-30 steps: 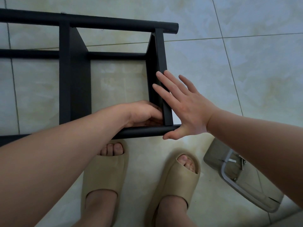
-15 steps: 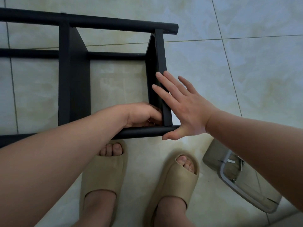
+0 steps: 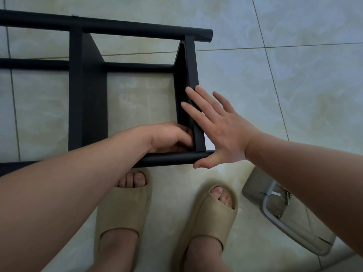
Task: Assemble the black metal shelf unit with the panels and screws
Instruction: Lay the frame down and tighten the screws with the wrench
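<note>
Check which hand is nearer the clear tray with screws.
Right. The right hand lies flat on the outside of the end panel, up-left of the tray; the left hand is beyond it, inside the frame.

Black shelf frame (image 3: 88, 91) on side, panels (image 3: 193, 75) upright.

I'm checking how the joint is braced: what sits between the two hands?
In the head view, the shelf's end panel stands between them: right hand flat against its outer side, left hand curled at its inner corner.
</note>
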`<state>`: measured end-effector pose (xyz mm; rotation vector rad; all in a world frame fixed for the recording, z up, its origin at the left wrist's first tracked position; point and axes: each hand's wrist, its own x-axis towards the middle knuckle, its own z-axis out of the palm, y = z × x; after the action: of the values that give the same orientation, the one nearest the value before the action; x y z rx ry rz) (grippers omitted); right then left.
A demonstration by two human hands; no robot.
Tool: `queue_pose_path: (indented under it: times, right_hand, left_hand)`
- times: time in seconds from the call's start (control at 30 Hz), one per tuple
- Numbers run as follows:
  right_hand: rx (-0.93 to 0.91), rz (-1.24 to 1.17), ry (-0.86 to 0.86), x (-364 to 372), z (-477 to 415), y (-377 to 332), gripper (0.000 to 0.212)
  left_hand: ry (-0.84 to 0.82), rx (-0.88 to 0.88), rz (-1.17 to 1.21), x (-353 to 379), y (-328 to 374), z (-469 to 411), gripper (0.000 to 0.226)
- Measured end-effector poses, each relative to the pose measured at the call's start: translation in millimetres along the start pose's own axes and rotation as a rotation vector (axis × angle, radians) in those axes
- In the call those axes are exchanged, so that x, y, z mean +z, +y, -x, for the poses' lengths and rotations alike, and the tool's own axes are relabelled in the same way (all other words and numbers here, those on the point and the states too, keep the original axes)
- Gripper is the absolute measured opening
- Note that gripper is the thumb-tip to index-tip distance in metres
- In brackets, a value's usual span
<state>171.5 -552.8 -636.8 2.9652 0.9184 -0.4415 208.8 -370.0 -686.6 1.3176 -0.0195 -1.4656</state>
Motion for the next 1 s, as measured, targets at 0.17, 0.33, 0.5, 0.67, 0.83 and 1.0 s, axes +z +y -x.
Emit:
queue_pose_path:
  times: [0.17,0.33,0.5,0.67,0.83,1.0]
  right_hand:
    - [-0.001,0.001,-0.002,-0.5,-0.1,-0.3,0.131]
    - [-0.004,0.004,-0.005,-1.1,-0.3,-0.7,0.131]
    - [-0.001,0.0,-0.011,-1.0,-0.9,-0.6,0.131]
    - [-0.001,0.005,-0.005,-0.8,0.4,0.0,0.131]
    - [-0.004,0.003,0.0,-0.2,-0.2,-0.2,0.131]
    - [-0.004,0.009,-0.001,0.1,-0.1,0.1,0.131]
  left_hand:
    - [0.089,-0.016,-0.155,-0.3,-1.4,0.6,0.023]
    - [0.071,0.007,-0.074,-1.4,-1.8,-0.9,0.008]
    - [0.031,-0.011,0.019,-1.1,-2.1,-2.2,0.018]
    - [0.091,0.013,-0.118,0.5,-1.7,0.3,0.017]
    - [0.044,-0.001,-0.031,-2.8,-3.2,-2.8,0.014]
    - [0.046,0.013,-0.044,0.3,0.9,1.8,0.01]
